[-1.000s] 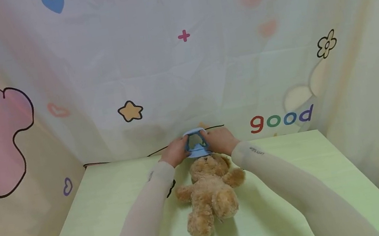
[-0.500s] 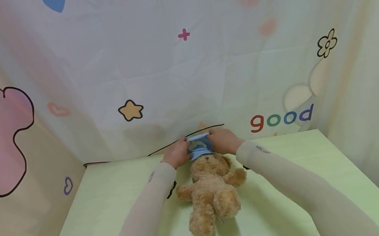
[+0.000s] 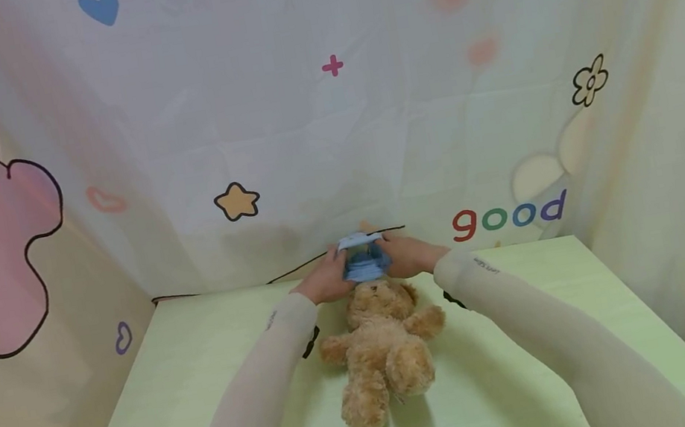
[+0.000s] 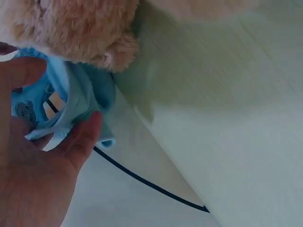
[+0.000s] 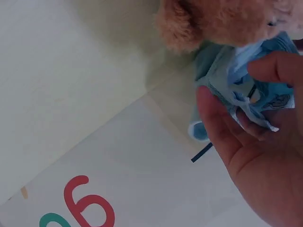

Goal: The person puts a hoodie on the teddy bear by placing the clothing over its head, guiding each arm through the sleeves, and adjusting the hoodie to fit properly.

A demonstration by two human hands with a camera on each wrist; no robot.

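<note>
Head view: the teddy bear [image 3: 381, 350] lies lengthwise on the table [image 3: 209, 394], head toward the backdrop [image 3: 331, 147], the blue garment [image 3: 367, 268] just beyond gaping wider than before; left wrist: left hand [image 4: 40, 172] pinching it; right wrist: right hand [image 5: 262, 156] likewise.

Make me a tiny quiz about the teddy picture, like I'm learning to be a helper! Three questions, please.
1. Pick one: what colour is the cloth held between the person's left grip and right grip?
A) red
B) blue
C) black

2. True or false: the teddy bear is standing up on its feet.

3. Fill in the blank: the colourful word on the back wall spells ____.

Key:
1. B, blue.
2. False; it is lying down on the pale green table.
3. good
</note>
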